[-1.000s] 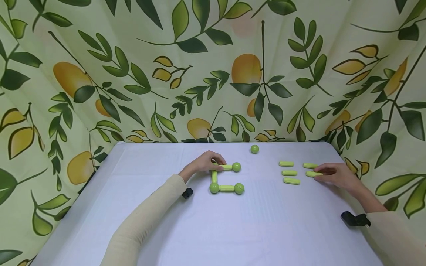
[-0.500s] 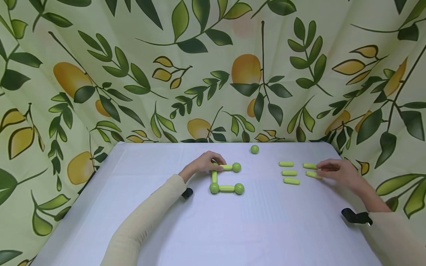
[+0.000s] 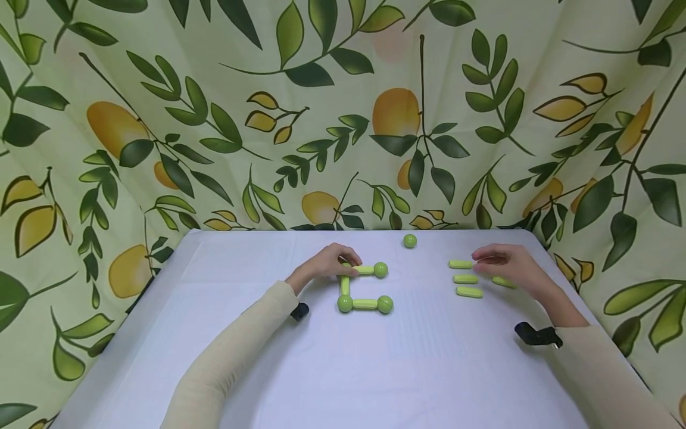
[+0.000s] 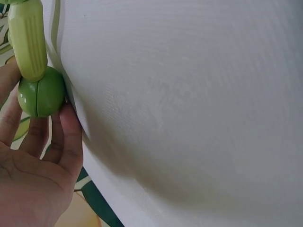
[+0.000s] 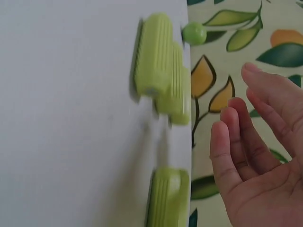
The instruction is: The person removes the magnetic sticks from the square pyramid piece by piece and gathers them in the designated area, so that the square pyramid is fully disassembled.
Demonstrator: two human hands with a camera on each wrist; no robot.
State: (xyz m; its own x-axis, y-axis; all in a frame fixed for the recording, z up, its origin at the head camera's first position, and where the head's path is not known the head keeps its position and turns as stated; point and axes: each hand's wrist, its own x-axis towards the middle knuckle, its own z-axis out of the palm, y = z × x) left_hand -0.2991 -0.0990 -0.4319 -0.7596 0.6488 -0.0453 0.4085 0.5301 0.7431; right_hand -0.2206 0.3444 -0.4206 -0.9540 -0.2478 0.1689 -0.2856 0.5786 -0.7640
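A C-shaped frame of light-green ribbed rods and green balls lies on the white-covered table. My left hand grips the far-left corner ball, its fingers behind the ball and its thumb by the attached rod. That hand partly hides the corner in the head view. Over on the right, my right hand hovers above loose rods with bent, relaxed fingers. Nothing sits between those fingers in the right wrist view. Three loose rods lie just left of it; another rod shows partly beneath it.
A single green ball stands near the table's back edge. Behind the table hangs a leaf-and-fruit patterned curtain. Black wrist straps with cameras sit at the sleeves.
My right hand has left the right-hand pair of rods and moved left toward the group of three. The nearer rod of that pair shifted slightly right at first. My left hand stays put.
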